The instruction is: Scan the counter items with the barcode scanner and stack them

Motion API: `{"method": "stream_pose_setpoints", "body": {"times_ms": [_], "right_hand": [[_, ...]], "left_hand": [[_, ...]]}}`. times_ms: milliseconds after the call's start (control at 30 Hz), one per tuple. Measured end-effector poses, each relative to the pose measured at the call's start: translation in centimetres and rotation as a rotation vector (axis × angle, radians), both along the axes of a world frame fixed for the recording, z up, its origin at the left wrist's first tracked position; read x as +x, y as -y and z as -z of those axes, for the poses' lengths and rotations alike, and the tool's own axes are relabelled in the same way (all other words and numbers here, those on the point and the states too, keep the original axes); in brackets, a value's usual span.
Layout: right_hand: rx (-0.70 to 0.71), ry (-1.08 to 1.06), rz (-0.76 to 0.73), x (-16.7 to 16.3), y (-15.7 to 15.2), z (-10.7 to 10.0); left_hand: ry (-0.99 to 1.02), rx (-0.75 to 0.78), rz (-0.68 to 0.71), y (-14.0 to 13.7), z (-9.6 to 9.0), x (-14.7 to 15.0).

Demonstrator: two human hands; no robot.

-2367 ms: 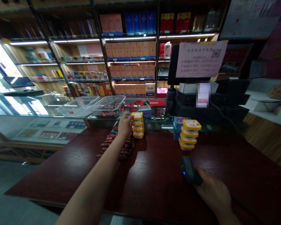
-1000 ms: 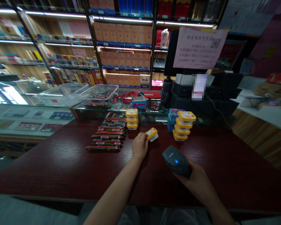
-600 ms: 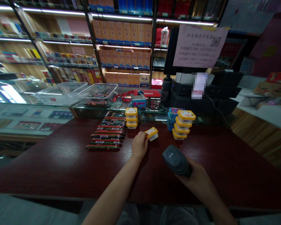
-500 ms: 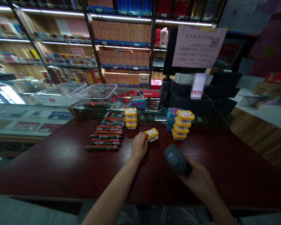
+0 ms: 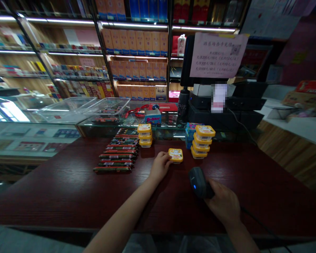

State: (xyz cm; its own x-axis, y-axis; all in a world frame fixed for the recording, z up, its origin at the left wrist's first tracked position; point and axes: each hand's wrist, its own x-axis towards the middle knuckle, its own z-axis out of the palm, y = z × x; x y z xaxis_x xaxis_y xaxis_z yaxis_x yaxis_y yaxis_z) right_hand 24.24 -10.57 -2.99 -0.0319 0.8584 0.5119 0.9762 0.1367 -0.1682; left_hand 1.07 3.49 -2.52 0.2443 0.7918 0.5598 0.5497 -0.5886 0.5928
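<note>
In the middle of the dark red wooden counter lies a small yellow-lidded plastic tub [image 5: 176, 155]. My left hand [image 5: 161, 165] grips its left edge with the fingertips. My right hand [image 5: 224, 201] is wrapped round a dark barcode scanner [image 5: 198, 182], whose head points at the tub and shows a small blue light. Behind the tub to the right stands a stack of several matching tubs [image 5: 202, 142], beside small blue boxes [image 5: 191, 133]. To the left is a shorter stack of such tubs [image 5: 145, 135], next to a row of slim red-and-green packets [image 5: 117, 154].
A glass display case [image 5: 39, 137] borders the counter at the left and back. On it stand clear plastic bins [image 5: 109, 107] and a blue-pink carton [image 5: 152, 117]. A monitor with a paper notice [image 5: 218, 54] stands behind, right. The scanner's cable [image 5: 260, 223] runs toward me.
The tub now lies level and slightly further right, its lid facing up, with my left hand still on it. The scanner has turned a little, and its blue light now shows.
</note>
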Motion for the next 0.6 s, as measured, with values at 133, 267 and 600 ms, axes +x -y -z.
{"method": "stream_pose_setpoints", "body": {"times_ms": [133, 267, 600], "right_hand": [[0.041, -0.003, -0.027, 0.1, 0.1, 0.1], [0.064, 0.000, -0.020, 0.2, 0.0, 0.5], [0.048, -0.014, -0.044, 0.1, 0.0, 0.5]], "left_hand": [[-0.039, -0.091, -0.026, -0.4, -0.8, 1.8], [-0.029, -0.133, -0.038, -1.1, -0.8, 4.1], [-0.001, -0.087, 0.002, -1.6, -0.1, 5.5]]}}
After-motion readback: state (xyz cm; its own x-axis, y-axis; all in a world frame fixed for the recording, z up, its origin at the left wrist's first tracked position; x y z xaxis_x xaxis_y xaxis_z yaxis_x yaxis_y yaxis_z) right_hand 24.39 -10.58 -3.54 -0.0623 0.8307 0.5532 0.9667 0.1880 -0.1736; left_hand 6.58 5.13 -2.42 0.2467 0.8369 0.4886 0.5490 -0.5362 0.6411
